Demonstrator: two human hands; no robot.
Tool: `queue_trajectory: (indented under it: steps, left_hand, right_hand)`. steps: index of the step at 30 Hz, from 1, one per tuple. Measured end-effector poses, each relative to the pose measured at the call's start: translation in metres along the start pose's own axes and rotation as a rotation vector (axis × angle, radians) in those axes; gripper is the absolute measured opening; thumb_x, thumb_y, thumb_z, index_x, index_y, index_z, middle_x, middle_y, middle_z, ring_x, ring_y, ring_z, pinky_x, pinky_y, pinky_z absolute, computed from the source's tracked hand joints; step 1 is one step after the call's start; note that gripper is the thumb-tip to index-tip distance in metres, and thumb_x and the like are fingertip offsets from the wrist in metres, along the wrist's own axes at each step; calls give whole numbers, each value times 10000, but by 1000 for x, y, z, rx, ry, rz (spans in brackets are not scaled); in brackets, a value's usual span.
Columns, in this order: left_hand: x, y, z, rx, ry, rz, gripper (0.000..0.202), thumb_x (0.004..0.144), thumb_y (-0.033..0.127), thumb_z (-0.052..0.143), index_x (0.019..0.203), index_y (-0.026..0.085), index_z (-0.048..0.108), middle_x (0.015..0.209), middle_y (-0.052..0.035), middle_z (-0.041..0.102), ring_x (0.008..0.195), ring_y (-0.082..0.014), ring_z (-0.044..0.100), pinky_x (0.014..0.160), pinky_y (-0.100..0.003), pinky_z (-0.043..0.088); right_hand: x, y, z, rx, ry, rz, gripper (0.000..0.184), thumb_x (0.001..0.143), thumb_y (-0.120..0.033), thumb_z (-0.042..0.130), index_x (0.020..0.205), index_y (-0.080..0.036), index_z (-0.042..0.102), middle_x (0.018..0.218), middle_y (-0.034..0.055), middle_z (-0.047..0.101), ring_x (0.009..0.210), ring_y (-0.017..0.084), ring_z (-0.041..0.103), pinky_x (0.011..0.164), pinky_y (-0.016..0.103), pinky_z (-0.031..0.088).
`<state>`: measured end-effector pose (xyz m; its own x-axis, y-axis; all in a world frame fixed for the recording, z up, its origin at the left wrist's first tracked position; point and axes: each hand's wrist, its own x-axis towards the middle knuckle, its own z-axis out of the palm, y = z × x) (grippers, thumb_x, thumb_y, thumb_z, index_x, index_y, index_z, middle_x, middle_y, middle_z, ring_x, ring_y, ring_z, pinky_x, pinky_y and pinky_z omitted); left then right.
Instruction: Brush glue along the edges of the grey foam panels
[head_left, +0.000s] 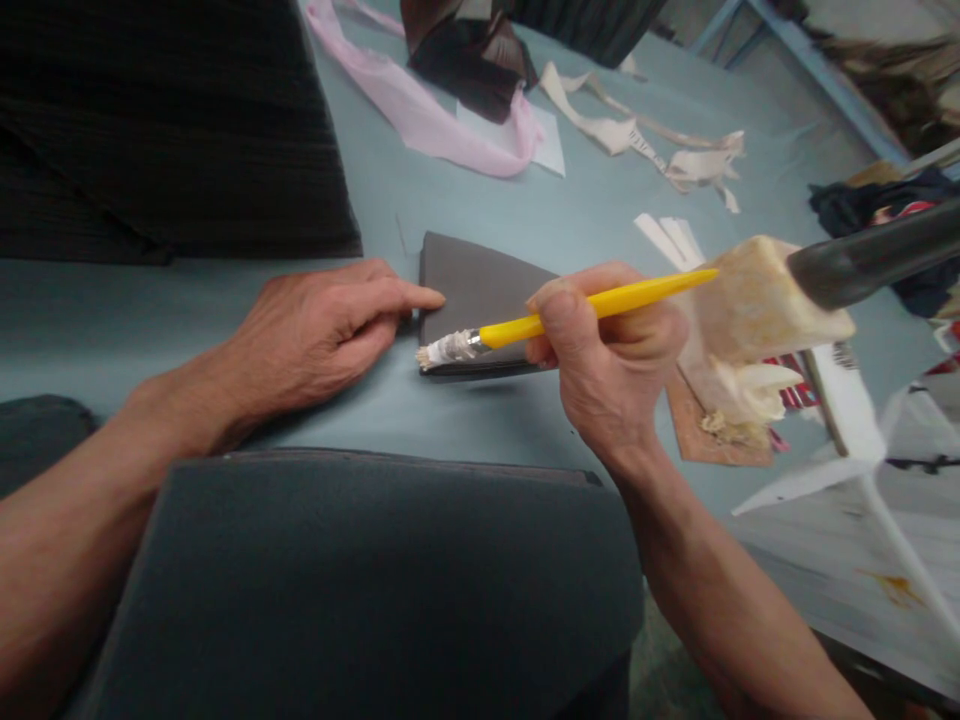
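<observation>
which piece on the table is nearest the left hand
The dark grey wedge by the left hand; the pink strip and cream strips lie farther up the table.

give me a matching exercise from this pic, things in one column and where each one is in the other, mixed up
Things
1. yellow-handled brush with metal ferrule
2. flat dark grey wedge-shaped sheet
3. sheer pink ribbon
4. left hand

Places
A. beside a white paper sheet at the far side
B. index fingertip over the grey sheet's left side
C. held in the right hand
D. on the pale blue table cover, under the brush tip

Pairs
1-C, 2-D, 3-A, 4-B
</observation>
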<state>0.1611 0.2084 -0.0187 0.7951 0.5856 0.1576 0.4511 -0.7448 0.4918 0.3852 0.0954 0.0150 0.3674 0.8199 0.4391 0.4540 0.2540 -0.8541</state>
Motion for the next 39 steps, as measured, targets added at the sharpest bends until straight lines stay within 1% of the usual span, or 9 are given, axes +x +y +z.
queue_trajectory:
  steps: [7, 11, 14, 18, 22, 27, 32, 35, 39]
  left_hand:
    - [1, 1, 1, 19, 12, -26, 546, 1082, 359, 370, 1507, 340, 711, 1233, -41, 766, 1091, -278, 701, 911, -405, 494]
    - [0, -1, 2, 26, 15, -3, 538, 1111, 314, 361, 1542, 296, 684, 1236, -33, 747, 1097, -255, 681, 934, -373, 476]
    - [-1, -3, 2, 24, 32, 24, 531, 1111, 317, 378, 1543, 296, 685, 1229, -31, 748, 1083, -242, 683, 898, -360, 464]
    - [0, -4, 2, 26, 39, 33, 532, 1102, 329, 385, 1528, 291, 701, 1216, -46, 753, 1061, -253, 695, 862, -372, 464]
    - [1, -2, 2, 36, 11, -1, 546, 1098, 323, 369, 1537, 285, 692, 1240, -43, 751, 1071, -253, 688, 875, -370, 465]
    - [1, 0, 1, 36, 18, -12, 560, 1081, 341, 357, 1521, 275, 697, 1245, -34, 741, 1086, -241, 674, 900, -361, 467]
    - [1, 2, 0, 33, -2, -33, 544, 1086, 317, 366, 1516, 264, 695, 1271, -36, 744, 1096, -240, 667, 912, -359, 463]
    - [1, -1, 1, 23, 11, -18, 529, 1094, 332, 379, 1514, 283, 698, 1274, -27, 747, 1067, -235, 667, 897, -355, 455]
    - [0, -4, 3, 19, 37, 7, 518, 1106, 345, 391, 1522, 292, 695, 1270, -12, 748, 1051, -226, 668, 881, -342, 448]
  right_hand:
    - [5, -6, -16, -159, 48, -81, 326, 975, -460, 835, 738, -292, 688, 550, -58, 579, 494, 138, 524, 483, 329, 423]
    - [4, -14, -8, -128, 29, -124, 355, 988, -480, 832, 728, -296, 675, 557, -51, 601, 496, 134, 533, 479, 331, 435]
    - [4, -11, -3, -118, 12, -139, 335, 989, -389, 830, 702, -289, 690, 558, -49, 623, 493, 125, 528, 485, 328, 433]
    - [7, -6, -12, -177, 19, -143, 321, 976, -370, 841, 700, -281, 703, 566, -50, 621, 499, 129, 527, 494, 329, 433]
    - [6, -14, -14, -166, 53, -129, 328, 966, -332, 844, 684, -277, 685, 561, -50, 597, 507, 132, 517, 498, 335, 406]
    - [5, -16, -2, -143, -1, -116, 334, 992, -371, 830, 704, -280, 688, 553, -60, 595, 495, 112, 499, 497, 306, 416]
    - [9, -10, -15, -192, 20, -107, 388, 963, -335, 825, 625, -275, 644, 575, -42, 586, 528, 132, 516, 506, 318, 389]
    - [9, -14, -19, -189, 41, -104, 396, 966, -363, 833, 633, -273, 639, 583, -41, 577, 533, 142, 516, 521, 330, 415]
    - [7, -16, -10, -181, -5, -105, 361, 1010, -408, 809, 699, -271, 687, 594, -44, 585, 567, 132, 561, 584, 319, 495]
